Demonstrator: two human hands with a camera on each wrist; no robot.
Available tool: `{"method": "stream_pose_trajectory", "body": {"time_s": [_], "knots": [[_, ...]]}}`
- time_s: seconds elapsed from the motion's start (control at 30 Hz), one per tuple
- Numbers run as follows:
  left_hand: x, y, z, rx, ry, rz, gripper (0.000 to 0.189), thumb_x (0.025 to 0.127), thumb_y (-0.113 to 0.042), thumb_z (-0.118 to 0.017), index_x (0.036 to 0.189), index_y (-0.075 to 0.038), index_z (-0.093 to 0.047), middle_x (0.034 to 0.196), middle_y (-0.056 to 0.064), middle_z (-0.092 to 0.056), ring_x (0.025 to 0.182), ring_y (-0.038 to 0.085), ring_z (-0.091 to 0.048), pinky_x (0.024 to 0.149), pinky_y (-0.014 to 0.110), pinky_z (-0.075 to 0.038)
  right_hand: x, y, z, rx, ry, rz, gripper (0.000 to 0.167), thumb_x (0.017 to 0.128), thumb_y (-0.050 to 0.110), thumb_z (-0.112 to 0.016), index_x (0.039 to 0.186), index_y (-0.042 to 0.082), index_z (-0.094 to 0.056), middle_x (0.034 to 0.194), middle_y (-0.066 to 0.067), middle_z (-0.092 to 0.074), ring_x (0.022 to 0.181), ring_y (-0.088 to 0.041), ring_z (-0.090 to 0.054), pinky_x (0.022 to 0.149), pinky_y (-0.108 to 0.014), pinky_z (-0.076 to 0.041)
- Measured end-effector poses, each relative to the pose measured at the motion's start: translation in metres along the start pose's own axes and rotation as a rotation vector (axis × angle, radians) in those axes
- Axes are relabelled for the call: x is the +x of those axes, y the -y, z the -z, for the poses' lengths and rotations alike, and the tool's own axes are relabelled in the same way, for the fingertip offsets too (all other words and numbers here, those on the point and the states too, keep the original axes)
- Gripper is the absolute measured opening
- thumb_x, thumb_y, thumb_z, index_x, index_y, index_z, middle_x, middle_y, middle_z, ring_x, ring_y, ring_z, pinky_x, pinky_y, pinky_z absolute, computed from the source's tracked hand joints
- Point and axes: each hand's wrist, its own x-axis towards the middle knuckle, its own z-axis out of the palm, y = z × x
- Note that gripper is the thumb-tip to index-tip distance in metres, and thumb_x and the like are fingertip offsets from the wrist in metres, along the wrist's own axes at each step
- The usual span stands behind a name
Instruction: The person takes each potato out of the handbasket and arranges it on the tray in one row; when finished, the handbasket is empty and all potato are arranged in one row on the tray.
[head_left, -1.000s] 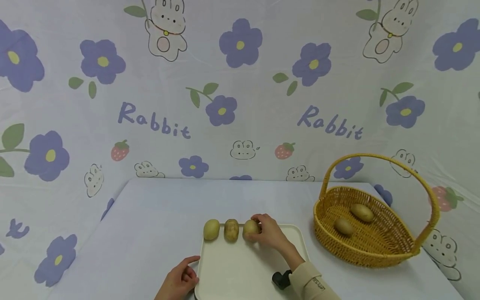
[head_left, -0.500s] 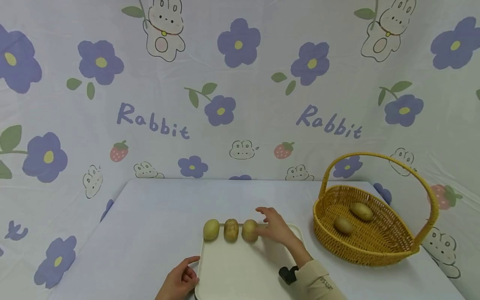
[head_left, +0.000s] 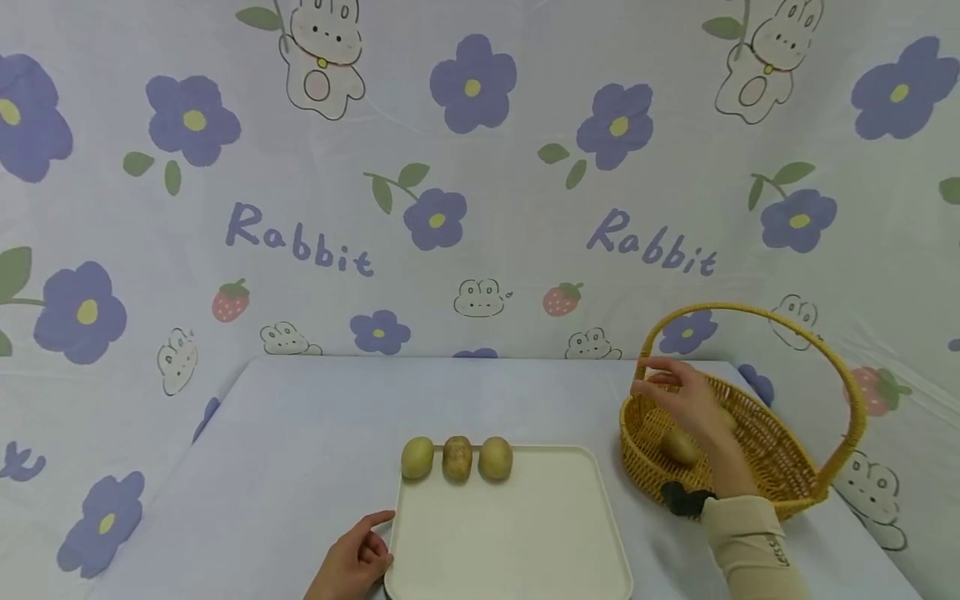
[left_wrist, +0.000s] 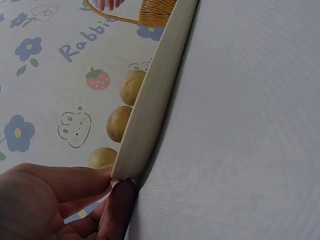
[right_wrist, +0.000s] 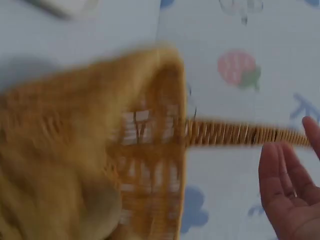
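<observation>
My left hand (head_left: 351, 557) pinches the left edge of a cream tray (head_left: 510, 533); the left wrist view shows thumb and finger at the tray's rim. Along the tray's far edge lie a yellowish potato (head_left: 417, 457), a browner potato (head_left: 457, 459) and a third potato (head_left: 496, 458), side by side. My right hand (head_left: 684, 402) hovers over the near-left part of a wicker basket (head_left: 649, 472), empty, fingers loosely extended. Inside the basket are a potato (head_left: 679, 447) and another one (head_left: 727, 418), partly hidden by the hand and wrist.
The basket's tall arched handle (head_left: 780, 317) rises beside my right hand. A white tabletop (head_left: 300, 450) spreads around the tray, backed by a rabbit-and-flower patterned cloth (head_left: 525, 217). The right wrist view is partly blurred.
My right hand has released the third potato on the tray and moved right and away to above the basket. My left hand stays at the tray's edge.
</observation>
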Motion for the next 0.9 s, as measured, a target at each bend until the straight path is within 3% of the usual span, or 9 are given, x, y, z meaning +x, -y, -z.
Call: {"method": "stream_pose_trajectory", "body": {"time_s": [0.23,0.47,0.53,0.6,0.7,0.8,0.9], "knots": [[-0.001,0.002,0.001,-0.002,-0.004,0.003,0.052,0.082,-0.001,-0.065,0.130,0.006,-0.046,0.077,0.003,-0.052,0.061,0.004,-0.048,0.058,0.020,-0.043,0.002,-0.038,0.047,0.017,-0.061,-0.037,0.046,0.092,0.034,-0.058,0.131,0.011,-0.050,0.121,0.008,-0.047,0.096,0.006,-0.047,0.080,-0.032,-0.045],[0.000,0.003,0.001,-0.011,0.002,0.001,0.052,0.083,-0.002,-0.065,0.130,0.007,-0.045,0.078,0.003,-0.052,0.062,0.005,-0.047,0.058,0.020,-0.042,0.008,-0.062,0.063,-0.008,-0.146,-0.059,0.048,0.090,0.039,-0.059,0.128,0.010,-0.053,0.114,0.015,-0.049,0.092,0.007,-0.046,0.073,-0.016,-0.044],[0.000,0.002,0.002,-0.017,0.006,0.002,0.052,0.083,-0.002,-0.064,0.130,0.007,-0.045,0.078,0.003,-0.052,0.062,0.005,-0.047,0.058,0.020,-0.042,0.009,-0.068,0.062,-0.026,-0.161,-0.066,0.049,0.090,0.038,-0.059,0.127,0.007,-0.053,0.109,0.016,-0.050,0.090,0.008,-0.045,0.071,-0.014,-0.044],[-0.001,0.002,0.002,-0.024,0.009,0.005,0.052,0.084,-0.002,-0.064,0.130,0.008,-0.044,0.078,0.003,-0.052,0.061,0.005,-0.046,0.058,0.020,-0.042,0.009,-0.074,0.058,-0.055,-0.159,-0.073,0.050,0.090,0.038,-0.059,0.126,0.003,-0.054,0.109,0.009,-0.054,0.088,0.009,-0.044,0.073,-0.018,-0.045],[-0.001,0.002,0.003,-0.034,0.012,0.008,0.051,0.084,-0.002,-0.064,0.130,0.008,-0.044,0.078,0.003,-0.052,0.061,0.005,-0.046,0.058,0.020,-0.042,0.010,-0.083,0.051,-0.097,-0.102,-0.089,0.050,0.092,0.035,-0.058,0.126,-0.001,-0.053,0.116,-0.013,-0.056,0.088,0.005,-0.047,0.078,-0.033,-0.048],[-0.001,0.002,0.004,-0.039,0.016,0.007,0.052,0.084,-0.002,-0.064,0.131,0.008,-0.044,0.078,0.003,-0.052,0.061,0.005,-0.047,0.057,0.019,-0.042,0.009,-0.091,0.044,-0.124,0.019,-0.094,0.050,0.093,0.032,-0.056,0.127,-0.004,-0.051,0.122,-0.027,-0.052,0.097,-0.017,-0.057,0.082,-0.046,-0.046],[-0.001,0.002,0.004,-0.043,0.022,0.007,0.052,0.084,-0.002,-0.064,0.131,0.008,-0.044,0.078,0.003,-0.052,0.061,0.004,-0.047,0.058,0.019,-0.042,0.009,-0.099,0.040,-0.122,0.184,-0.097,0.050,0.093,0.026,-0.058,0.128,-0.007,-0.049,0.123,-0.031,-0.051,0.106,-0.039,-0.055,0.083,-0.048,-0.046]]}}
